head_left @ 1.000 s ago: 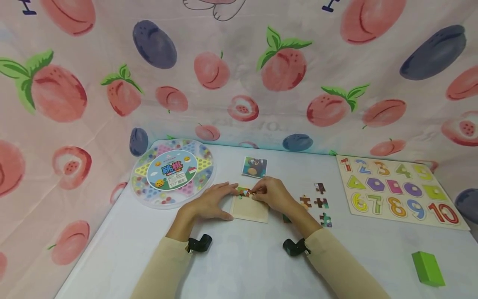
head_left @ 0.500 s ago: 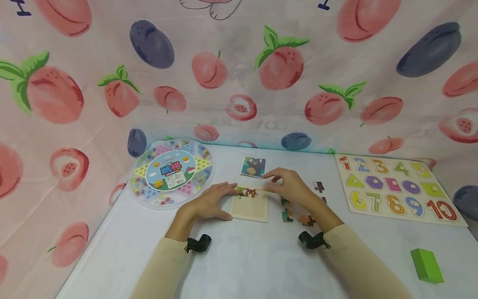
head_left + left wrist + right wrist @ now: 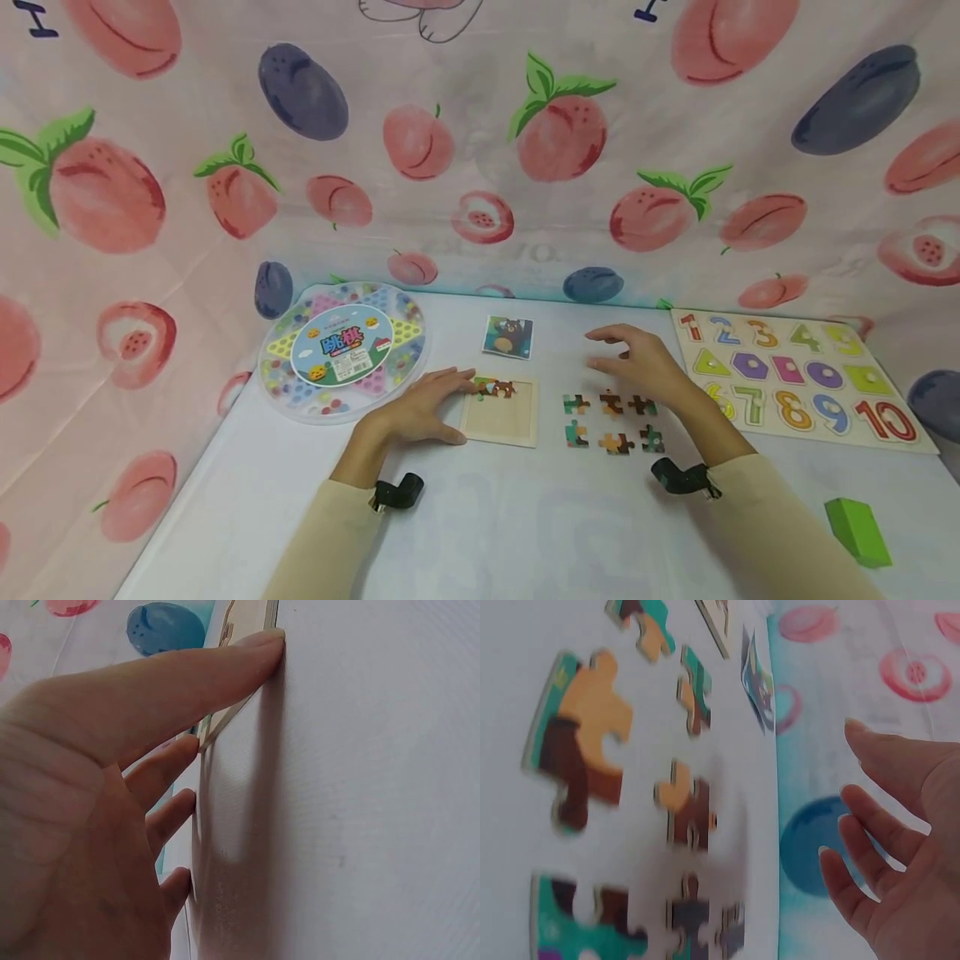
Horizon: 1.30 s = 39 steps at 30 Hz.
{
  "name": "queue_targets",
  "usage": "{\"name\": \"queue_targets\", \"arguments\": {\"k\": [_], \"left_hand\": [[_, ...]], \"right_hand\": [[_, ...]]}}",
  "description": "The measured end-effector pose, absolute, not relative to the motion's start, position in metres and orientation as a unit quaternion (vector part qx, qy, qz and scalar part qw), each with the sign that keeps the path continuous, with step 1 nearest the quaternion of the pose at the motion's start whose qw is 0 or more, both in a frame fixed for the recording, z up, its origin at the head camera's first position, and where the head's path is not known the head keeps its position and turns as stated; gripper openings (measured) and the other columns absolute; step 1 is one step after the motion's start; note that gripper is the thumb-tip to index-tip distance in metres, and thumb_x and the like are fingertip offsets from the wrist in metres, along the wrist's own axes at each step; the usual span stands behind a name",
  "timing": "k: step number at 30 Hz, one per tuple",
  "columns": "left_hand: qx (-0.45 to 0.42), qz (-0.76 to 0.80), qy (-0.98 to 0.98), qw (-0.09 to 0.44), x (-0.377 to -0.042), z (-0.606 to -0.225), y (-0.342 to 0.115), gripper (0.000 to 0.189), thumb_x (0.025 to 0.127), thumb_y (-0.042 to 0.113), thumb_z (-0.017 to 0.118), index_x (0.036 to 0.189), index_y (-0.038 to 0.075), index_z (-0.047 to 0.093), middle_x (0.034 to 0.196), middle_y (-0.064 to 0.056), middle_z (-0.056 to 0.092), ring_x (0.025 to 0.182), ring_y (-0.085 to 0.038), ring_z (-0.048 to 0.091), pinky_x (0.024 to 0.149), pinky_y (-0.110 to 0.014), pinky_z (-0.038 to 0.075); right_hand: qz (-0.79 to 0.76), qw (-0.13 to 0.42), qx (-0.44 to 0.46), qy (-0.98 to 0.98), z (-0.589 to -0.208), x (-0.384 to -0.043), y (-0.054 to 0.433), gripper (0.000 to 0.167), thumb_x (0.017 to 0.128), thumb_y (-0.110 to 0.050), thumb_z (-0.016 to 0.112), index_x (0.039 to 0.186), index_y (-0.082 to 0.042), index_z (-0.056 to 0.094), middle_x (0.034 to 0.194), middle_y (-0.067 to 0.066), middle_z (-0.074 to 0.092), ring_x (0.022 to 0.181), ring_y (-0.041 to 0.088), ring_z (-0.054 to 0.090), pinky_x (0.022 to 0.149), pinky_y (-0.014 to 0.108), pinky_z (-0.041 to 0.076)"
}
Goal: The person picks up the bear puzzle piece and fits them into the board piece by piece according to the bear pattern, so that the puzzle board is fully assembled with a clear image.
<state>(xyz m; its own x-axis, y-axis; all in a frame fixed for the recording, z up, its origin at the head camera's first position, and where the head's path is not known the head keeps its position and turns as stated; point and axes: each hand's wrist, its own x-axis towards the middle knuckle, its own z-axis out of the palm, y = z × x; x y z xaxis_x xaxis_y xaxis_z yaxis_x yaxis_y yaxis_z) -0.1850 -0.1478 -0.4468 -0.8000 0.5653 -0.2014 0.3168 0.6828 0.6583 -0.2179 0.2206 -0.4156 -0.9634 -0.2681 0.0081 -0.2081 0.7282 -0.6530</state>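
A square wooden puzzle tray (image 3: 500, 421) lies on the table, with joined pieces (image 3: 497, 388) along the upper left of its recess. My left hand (image 3: 417, 410) is spread at the tray's left side; in the left wrist view its thumb (image 3: 225, 671) touches the tray's edge. Above the table, right of the tray, my right hand (image 3: 641, 365) holds nothing, its fingers loosely bent and apart. Several loose jigsaw pieces (image 3: 617, 443) lie below it in two rows. The right wrist view also shows a small piece (image 3: 733, 930) that the hand hides in the head view.
Behind the tray lies a bear picture card (image 3: 508, 337). A round Chinese checkers set (image 3: 343, 350) is at the back left. At the right are a number-and-shape board (image 3: 802, 379) and a green block (image 3: 858, 533). A fruit-print cloth (image 3: 480, 150) hangs behind the table.
My right hand has let go of the piece in the tray, lifted away and moved right, uncovering the loose pieces. My left hand has stayed at the tray.
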Motion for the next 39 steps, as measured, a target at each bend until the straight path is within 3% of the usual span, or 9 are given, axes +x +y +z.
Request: {"name": "queue_targets", "arguments": {"k": [6, 15, 39], "left_hand": [[0.243, 0.315, 0.895, 0.2, -0.185, -0.446, -0.147, 0.072, 0.08, 0.026, 0.086, 0.145, 0.017, 0.056, 0.169, 0.0, 0.034, 0.161, -0.032, 0.017, 0.13, -0.061, 0.015], [0.237, 0.312, 0.897, 0.204, -0.184, -0.444, -0.147, 0.073, 0.08, 0.026, 0.085, 0.146, 0.019, 0.055, 0.169, 0.001, 0.033, 0.161, -0.032, 0.016, 0.13, -0.061, 0.014], [0.243, 0.308, 0.897, 0.202, -0.184, -0.443, -0.147, 0.073, 0.08, 0.027, 0.086, 0.145, 0.017, 0.055, 0.169, 0.0, 0.033, 0.161, -0.032, 0.017, 0.13, -0.061, 0.014]], "right_hand": [[-0.335, 0.048, -0.092, 0.936, -0.418, -0.213, 0.251, 0.049, 0.099, -0.025, 0.067, 0.144, -0.009, 0.055, 0.147, 0.02, 0.056, 0.135, 0.042, 0.051, 0.103, 0.059, 0.052], [-0.346, 0.089, 0.009, 0.934, -0.43, -0.207, 0.269, 0.051, 0.099, -0.022, 0.066, 0.146, -0.007, 0.051, 0.148, 0.025, 0.051, 0.138, 0.045, 0.045, 0.112, 0.063, 0.043], [-0.323, 0.069, 0.002, 0.944, -0.451, -0.209, 0.274, 0.034, 0.094, -0.011, 0.071, 0.128, -0.005, 0.066, 0.139, 0.027, 0.06, 0.131, 0.046, 0.053, 0.111, 0.063, 0.043]]}}
